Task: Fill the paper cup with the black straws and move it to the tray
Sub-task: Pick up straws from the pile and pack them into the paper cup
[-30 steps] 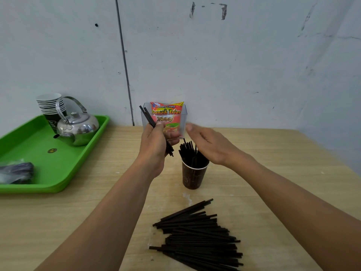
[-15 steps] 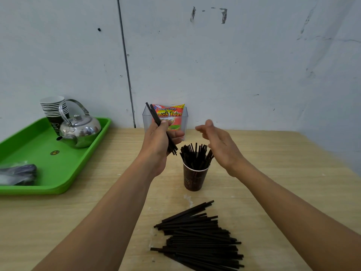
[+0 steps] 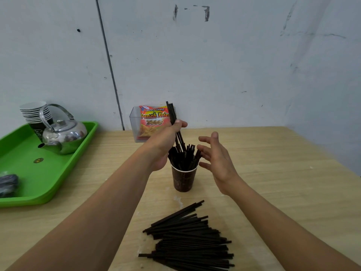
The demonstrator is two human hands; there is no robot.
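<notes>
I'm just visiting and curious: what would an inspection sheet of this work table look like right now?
Surface: wooden table, pale smears near the cup.
Job's things: brown paper cup upright on the table, holding black straws; loose straw pile nearer the person; green tray at left.
Clutter: steel kettle, stacked cups and a dark bundle on the tray; snack packet in a clear box by the wall.
Hands: left hand grips a few straws above the cup; right hand open beside it.
Cables: nothing seen.
Surroundings: scuffed grey-white wall.
</notes>
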